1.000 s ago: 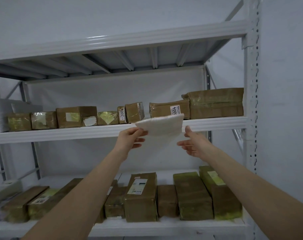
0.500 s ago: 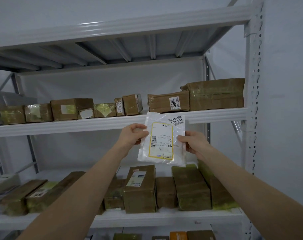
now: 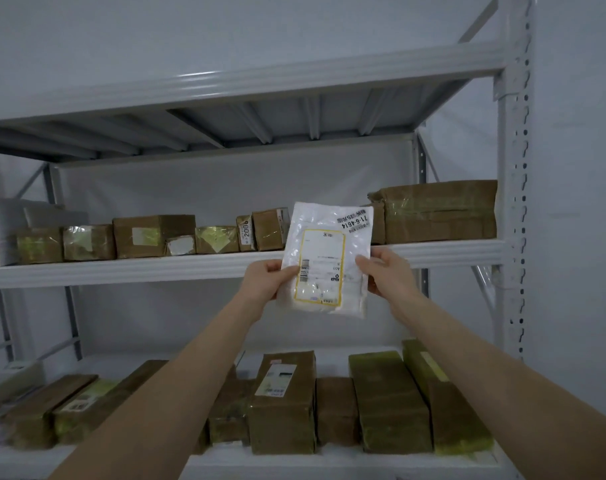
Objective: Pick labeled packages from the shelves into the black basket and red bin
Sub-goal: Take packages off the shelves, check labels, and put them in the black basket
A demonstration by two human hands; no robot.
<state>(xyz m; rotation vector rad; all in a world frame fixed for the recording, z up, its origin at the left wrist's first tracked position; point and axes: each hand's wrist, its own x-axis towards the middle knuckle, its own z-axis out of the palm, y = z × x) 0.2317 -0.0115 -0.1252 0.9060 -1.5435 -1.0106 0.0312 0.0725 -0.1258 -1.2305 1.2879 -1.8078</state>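
Observation:
A flat white plastic mailer (image 3: 329, 244) with a yellow-framed shipping label faces me, held upright in front of the middle shelf (image 3: 121, 270). My left hand (image 3: 265, 280) pinches its lower left edge, thumb on the front. My right hand (image 3: 386, 270) pinches its right edge the same way. Taped brown cardboard packages (image 3: 154, 235) line the middle shelf behind it, and longer packages (image 3: 284, 403) lie on the lower shelf. The black basket and red bin are out of view.
A large brown box (image 3: 440, 211) sits at the right end of the middle shelf. The white perforated upright post (image 3: 514, 202) stands at the right, with a bare wall beyond. The top shelf beam (image 3: 246, 81) spans overhead. Grey padded parcels (image 3: 9, 220) sit at far left.
The mailer went from edge-on at the shelf lip to upright with its label facing me, then rose a little in front of the shelf. Both hands now hold it.

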